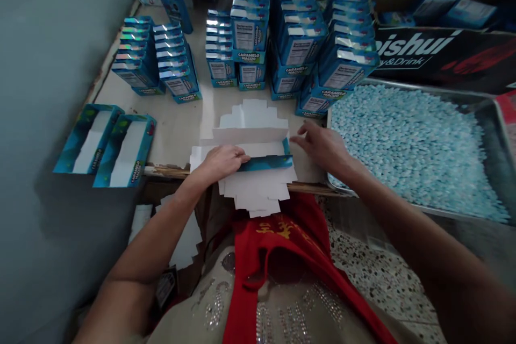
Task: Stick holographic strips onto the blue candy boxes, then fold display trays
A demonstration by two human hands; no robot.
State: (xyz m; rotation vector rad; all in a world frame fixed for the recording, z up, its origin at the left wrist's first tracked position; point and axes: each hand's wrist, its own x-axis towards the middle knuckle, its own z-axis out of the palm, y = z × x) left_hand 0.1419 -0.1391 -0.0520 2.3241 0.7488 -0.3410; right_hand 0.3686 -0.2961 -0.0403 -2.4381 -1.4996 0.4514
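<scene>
A partly folded cardboard box (262, 148) lies at the table's front edge, its white inside facing up and a blue strip along the near wall. My left hand (223, 162) grips it at the left, fingers closed over the near wall. Just past the box's right end, my right hand (322, 148) hovers with thumb and fingers bent but apart, holding nothing I can see. Under and around the box spread flat white box blanks (256, 189) with stepped edges, some jutting over the table edge.
Two folded open blue boxes (128, 153) sit at the left edge. Stacks of filled blue boxes (296, 37) stand along the back. To the right is a metal tray (502, 118) of small light-blue candies (411, 145), with a black printed carton (443, 56) behind it.
</scene>
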